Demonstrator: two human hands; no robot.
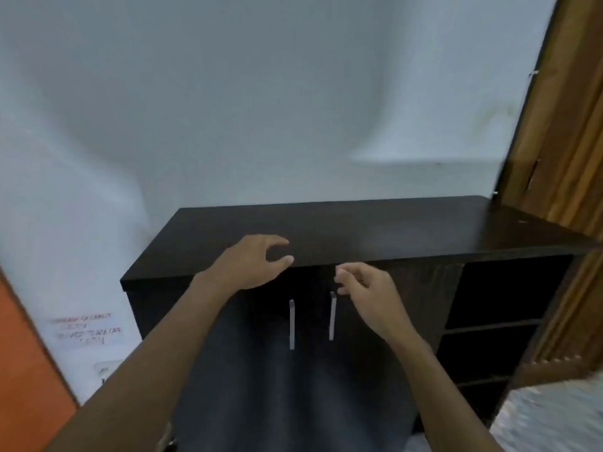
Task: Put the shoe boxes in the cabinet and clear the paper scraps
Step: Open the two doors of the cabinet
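Note:
A dark brown cabinet (pixel 375 233) stands against the white wall, its two front doors closed, each with a vertical silver handle (pixel 291 324) near the middle. My left hand (pixel 251 262) hovers at the front edge of the cabinet top, fingers loosely curved, holding nothing. My right hand (pixel 365 288) hangs just in front of the doors, above the right handle (pixel 332 316), fingers loosely curled and empty. No shoe boxes or paper scraps are in view.
Open dark shelves (pixel 489 324) fill the cabinet's right part. A wooden door frame (pixel 561 125) rises at the right. An orange panel (pixel 26 370) and a handwritten wall note (pixel 86 331) lie at the left. A pale patterned surface (pixel 554 415) shows at the lower right.

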